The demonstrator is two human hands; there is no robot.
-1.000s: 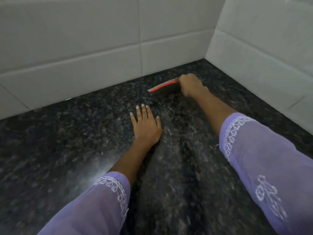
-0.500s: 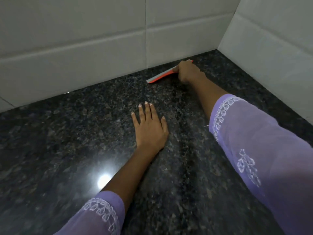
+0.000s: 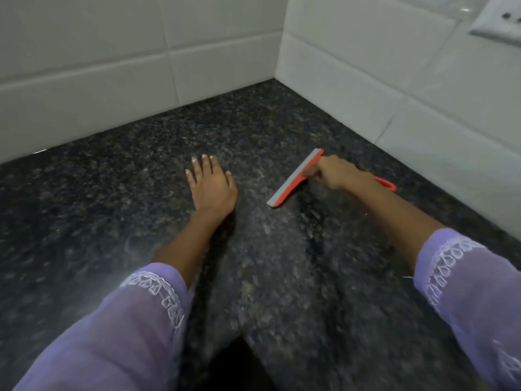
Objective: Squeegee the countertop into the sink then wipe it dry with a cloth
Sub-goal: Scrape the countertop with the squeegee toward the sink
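A person's right hand (image 3: 334,172) closes around the handle of an orange squeegee (image 3: 296,177), whose grey blade runs diagonally away from the knuckles and lies on, or just above, the dark speckled countertop (image 3: 112,198); motion blur makes the contact hard to confirm. The looped end of the handle pokes out behind the wrist, toward the white tiled wall (image 3: 394,80) on that side. Just beside the blade's near tip, the left hand (image 3: 212,186) lies flat on the stone, fingers straight and together, holding nothing and apparently bracing the body. Beyond both hands the two tiled walls meet in a corner, and a switch plate (image 3: 499,25) sits high on the right-hand wall. Lilac embroidered sleeves (image 3: 127,320) fill the foreground. Judging by the tool in hand, the squeegee stage is under way, working out of the corner area. Neither sink nor cloth is in view, so the push to the sink and the drying wipe seem left to do.
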